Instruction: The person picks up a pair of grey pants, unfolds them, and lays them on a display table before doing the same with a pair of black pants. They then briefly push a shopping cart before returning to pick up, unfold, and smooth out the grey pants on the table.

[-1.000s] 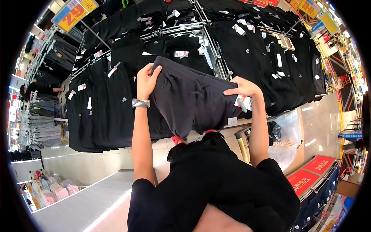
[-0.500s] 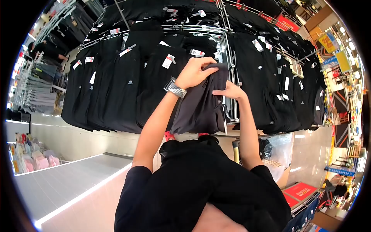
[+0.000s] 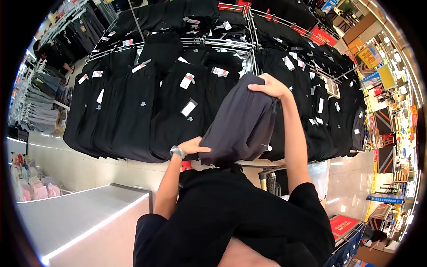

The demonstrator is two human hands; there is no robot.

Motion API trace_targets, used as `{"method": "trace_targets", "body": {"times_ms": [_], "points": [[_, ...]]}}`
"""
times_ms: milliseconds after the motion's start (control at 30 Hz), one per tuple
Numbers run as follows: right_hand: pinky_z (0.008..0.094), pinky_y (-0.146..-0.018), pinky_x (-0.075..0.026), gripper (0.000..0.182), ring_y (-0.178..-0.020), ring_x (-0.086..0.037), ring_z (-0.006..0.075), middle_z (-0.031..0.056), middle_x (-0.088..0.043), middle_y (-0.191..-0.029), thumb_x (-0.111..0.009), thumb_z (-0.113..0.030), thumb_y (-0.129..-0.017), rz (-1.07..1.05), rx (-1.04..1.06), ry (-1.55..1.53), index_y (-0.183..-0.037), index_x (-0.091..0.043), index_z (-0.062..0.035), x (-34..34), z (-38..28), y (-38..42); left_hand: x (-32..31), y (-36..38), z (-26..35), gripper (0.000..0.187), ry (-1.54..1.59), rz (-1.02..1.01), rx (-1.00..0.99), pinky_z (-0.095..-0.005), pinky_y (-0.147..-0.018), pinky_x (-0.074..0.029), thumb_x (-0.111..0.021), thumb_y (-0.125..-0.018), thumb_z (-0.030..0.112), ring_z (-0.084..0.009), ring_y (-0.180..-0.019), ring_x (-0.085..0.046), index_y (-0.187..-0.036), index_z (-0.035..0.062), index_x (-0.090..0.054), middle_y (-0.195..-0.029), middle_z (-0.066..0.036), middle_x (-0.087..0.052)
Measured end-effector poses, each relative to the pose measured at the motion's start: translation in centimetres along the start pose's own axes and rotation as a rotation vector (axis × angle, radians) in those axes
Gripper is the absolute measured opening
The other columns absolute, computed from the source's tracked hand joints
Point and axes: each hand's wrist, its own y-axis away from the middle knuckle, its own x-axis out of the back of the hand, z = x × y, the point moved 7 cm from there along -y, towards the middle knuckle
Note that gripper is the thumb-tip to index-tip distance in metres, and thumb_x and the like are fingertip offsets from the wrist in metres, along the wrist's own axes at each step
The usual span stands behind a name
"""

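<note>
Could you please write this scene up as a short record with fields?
Held item: dark grey cloth garment
Left hand: at the garment's lower left corner, thumb on the cloth
Right hand: gripping its upper edge
Left wrist: silver band
Display: black cloth garments with white tags
Floor: pale, glossy tiles

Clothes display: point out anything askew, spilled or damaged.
Nothing looks spilled or damaged, the held grey garment included. Tags on the black garments tilt at differing angles, which looks slightly untidy.

Metal-railed display stand (image 3: 255, 55), black garments (image 3: 129, 109) laid in rows, white tags (image 3: 189, 107) on them
</note>
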Motion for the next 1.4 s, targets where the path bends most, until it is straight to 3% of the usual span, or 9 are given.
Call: {"method": "trace_targets", "body": {"times_ms": [167,267,300,433,867,1067,1200,1333,1400], "points": [[0.0282,-0.076,-0.049,0.043,-0.077,-0.064,0.0155,0.0084,-0.07,-0.084,-0.07,-0.039,-0.082,-0.044,-0.074,0.243,-0.097,-0.069,0.0023,2.7,1.2,-2.3,3.2,2.2,-8.6,0.042,0.772,0.367,-0.31,-0.0255,-0.087,-0.047,-0.056,-0.097,0.026,-0.0087,-0.094,-0.059,-0.125,-0.005,-0.054,-0.111,-0.005,-0.064],[0.0284,-0.074,-0.05,0.042,-0.074,-0.064,0.0151,0.0079,-0.069,-0.081,-0.069,-0.037,-0.084,-0.037,-0.101,0.371,-0.095,-0.069,0.0036,3.0,3.0,-4.5,6.2,3.7,-9.3,0.028,0.696,0.62,-0.346,-0.0221,-0.075,-0.046,-0.054,-0.099,0.025,-0.0053,-0.081,-0.055,-0.104,-0.0021,-0.06,-0.092,0.001,-0.063],[0.0286,-0.074,-0.05,0.043,-0.073,-0.064,0.0151,0.0081,-0.069,-0.08,-0.069,-0.038,-0.084,-0.028,-0.095,0.396,-0.094,-0.068,0.0039,3.0,3.3,-5.2,7.1,3.6,-9.9,0.029,0.598,0.696,-0.359,-0.0222,-0.062,-0.039,-0.054,-0.099,0.025,-0.0031,-0.069,-0.043,-0.081,0.0014,-0.053,-0.074,0.007,-0.05],[0.0295,-0.072,-0.05,0.046,-0.071,-0.063,0.0154,0.0097,-0.068,-0.076,-0.071,-0.04,-0.083,0.0,-0.042,0.446,-0.09,-0.068,0.0048,2.5,3.5,-7.3,10.5,4.7,-9.1,0.038,0.218,0.984,-0.355,-0.0274,-0.053,-0.028,-0.055,-0.098,0.024,-0.0071,-0.063,-0.028,-0.071,0.0016,-0.038,-0.064,0.002,-0.031],[0.0303,-0.075,-0.05,0.043,-0.076,-0.065,0.0174,0.0111,-0.07,-0.083,-0.071,-0.037,-0.084,-0.025,-0.039,0.373,-0.094,-0.069,0.0046,-0.2,1.4,-7.8,13.1,5.9,-10.2,0.04,0.072,1.032,-0.321,-0.0312,-0.052,-0.03,-0.056,-0.096,0.025,-0.0103,-0.061,-0.03,-0.074,-0.002,-0.038,-0.062,-0.005,-0.031],[0.0296,-0.075,-0.05,0.038,-0.077,-0.065,0.0165,0.0113,-0.071,-0.085,-0.071,-0.031,-0.085,-0.001,0.003,0.346,-0.096,-0.068,0.0053,-2.0,-1.4,-7.1,13.6,4.9,-12.3,0.039,0.144,0.846,-0.325,-0.029,-0.052,-0.03,-0.057,-0.096,0.023,-0.0081,-0.061,-0.029,-0.073,-0.0009,-0.037,-0.063,-0.003,-0.031],[0.0344,-0.076,-0.049,0.042,-0.077,-0.065,0.0251,0.0142,-0.069,-0.082,-0.068,-0.038,-0.085,0.009,0.014,0.391,-0.096,-0.069,0.0024,-3.5,-3.7,-6.4,14.0,3.8,-13.7,0.031,0.084,0.714,-0.281,-0.026,-0.055,-0.037,-0.059,-0.094,0.021,-0.0065,-0.061,-0.038,-0.077,-0.0013,-0.045,-0.062,-0.002,-0.04],[0.0373,-0.076,-0.048,0.039,-0.078,-0.064,0.0312,0.0173,-0.067,-0.082,-0.068,-0.035,-0.085,0.045,0.084,0.527,-0.097,-0.069,0.0023,-5.1,-6.9,-5.3,14.7,2.5,-11.1,0.018,0.003,0.782,-0.391,-0.0321,-0.074,-0.051,-0.066,-0.085,0.009,-0.0233,-0.081,-0.062,-0.101,0.004,-0.06,-0.103,-0.011,-0.058],[0.0387,-0.079,-0.048,0.04,-0.084,-0.063,0.0348,0.0199,-0.067,-0.087,-0.068,-0.034,-0.085,0.037,0.025,0.542,-0.1,-0.069,0.0023,-6.1,-8.1,-4.4,15.4,2.8,-6.9,0.02,-0.073,0.92,-0.502,-0.0325,-0.076,-0.05,-0.067,-0.084,0.009,-0.0246,-0.084,-0.062,-0.102,0.0034,-0.061,-0.101,-0.012,-0.059]]}}
